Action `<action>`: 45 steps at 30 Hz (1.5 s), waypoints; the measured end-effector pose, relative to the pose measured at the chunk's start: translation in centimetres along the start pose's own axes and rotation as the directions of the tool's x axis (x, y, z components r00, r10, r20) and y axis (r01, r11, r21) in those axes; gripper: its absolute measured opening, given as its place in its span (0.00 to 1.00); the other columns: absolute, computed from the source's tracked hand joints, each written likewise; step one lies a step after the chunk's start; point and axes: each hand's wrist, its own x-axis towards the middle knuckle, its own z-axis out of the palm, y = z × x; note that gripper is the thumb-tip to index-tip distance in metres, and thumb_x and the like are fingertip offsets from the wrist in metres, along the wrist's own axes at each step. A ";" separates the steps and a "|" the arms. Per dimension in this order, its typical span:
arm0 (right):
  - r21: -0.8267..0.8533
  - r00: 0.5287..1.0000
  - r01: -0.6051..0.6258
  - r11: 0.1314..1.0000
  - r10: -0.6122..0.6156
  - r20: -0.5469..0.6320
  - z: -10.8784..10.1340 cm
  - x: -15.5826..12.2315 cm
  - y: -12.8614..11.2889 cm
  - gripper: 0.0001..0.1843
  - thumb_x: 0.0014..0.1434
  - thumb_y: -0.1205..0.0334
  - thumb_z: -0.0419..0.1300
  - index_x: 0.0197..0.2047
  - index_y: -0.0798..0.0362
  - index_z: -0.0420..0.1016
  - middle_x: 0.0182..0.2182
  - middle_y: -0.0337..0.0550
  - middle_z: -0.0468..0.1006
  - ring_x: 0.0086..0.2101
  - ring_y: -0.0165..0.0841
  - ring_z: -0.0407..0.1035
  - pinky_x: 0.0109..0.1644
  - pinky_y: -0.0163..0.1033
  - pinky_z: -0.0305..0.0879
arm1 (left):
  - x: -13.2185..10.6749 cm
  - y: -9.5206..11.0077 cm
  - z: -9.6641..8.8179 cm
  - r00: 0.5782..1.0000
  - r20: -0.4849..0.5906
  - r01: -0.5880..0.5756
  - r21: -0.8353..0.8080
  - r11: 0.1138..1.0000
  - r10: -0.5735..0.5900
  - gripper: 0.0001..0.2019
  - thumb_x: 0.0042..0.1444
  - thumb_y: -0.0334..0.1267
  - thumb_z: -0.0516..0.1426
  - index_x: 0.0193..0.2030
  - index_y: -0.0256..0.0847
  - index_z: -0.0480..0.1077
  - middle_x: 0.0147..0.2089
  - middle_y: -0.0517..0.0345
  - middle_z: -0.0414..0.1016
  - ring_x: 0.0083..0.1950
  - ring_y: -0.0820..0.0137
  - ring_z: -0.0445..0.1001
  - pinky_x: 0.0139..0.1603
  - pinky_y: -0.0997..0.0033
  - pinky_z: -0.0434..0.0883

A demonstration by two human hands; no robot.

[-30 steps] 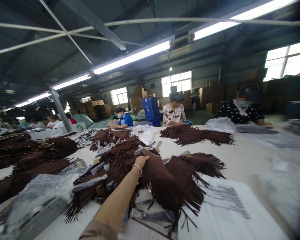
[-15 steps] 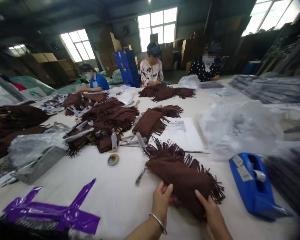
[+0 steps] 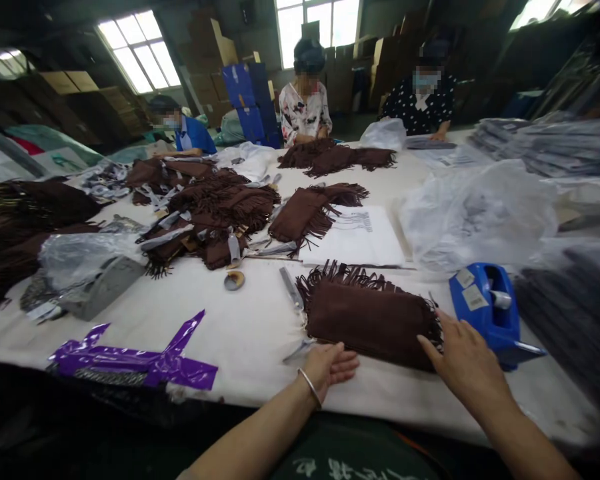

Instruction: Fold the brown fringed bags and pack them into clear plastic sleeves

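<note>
A flat brown fringed bag lies on the white-covered table in front of me, its fringe along the far edge and the right end. At its near left corner, my left hand rests open on the table with fingers stretched out. My right hand spreads its fingers at the bag's right end, the thumb at its edge. Thin grey wrapped pieces stick out by the bag's left end. Another brown fringed bag lies farther back.
A blue tape dispenser stands right beside my right hand. Purple tape crosses the front edge. A tape roll, a heap of brown bags, white sheets and a plastic bag lie beyond. Several people sit across the table.
The brown bag was tilted between both hands and now lies flat and straight on the table. Both hands have loosened and opened. The camera view has tipped downward.
</note>
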 end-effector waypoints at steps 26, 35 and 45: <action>0.072 0.742 0.662 0.746 -0.666 0.079 8.7 -4.5 -13.3 0.34 0.59 0.75 0.44 0.67 0.49 0.43 0.65 0.41 0.47 0.64 0.40 0.38 0.63 0.52 0.44 | -2.9 3.5 -8.6 0.737 0.207 -0.396 0.903 0.163 0.643 0.13 0.59 0.37 0.49 0.44 0.41 0.73 0.39 0.53 0.76 0.35 0.70 0.72 0.39 0.71 0.69; 0.077 0.717 0.692 0.718 -0.696 0.050 9.5 -4.2 -12.1 0.33 0.58 0.75 0.43 0.66 0.48 0.45 0.65 0.39 0.48 0.64 0.35 0.39 0.64 0.50 0.45 | 4.7 14.9 -8.6 0.637 0.545 -0.359 0.836 -0.415 0.546 0.17 0.51 0.22 0.50 0.43 0.40 0.72 0.48 0.49 0.72 0.57 0.60 0.62 0.59 0.55 0.56; 0.112 0.722 0.685 0.720 -0.691 0.030 8.7 -4.3 -12.1 0.34 0.56 0.77 0.43 0.65 0.49 0.49 0.64 0.38 0.51 0.64 0.34 0.41 0.64 0.49 0.46 | -0.6 16.7 -12.8 0.766 0.538 -0.247 0.752 -0.612 0.352 0.11 0.53 0.25 0.50 0.38 0.37 0.71 0.46 0.44 0.72 0.62 0.57 0.58 0.64 0.52 0.45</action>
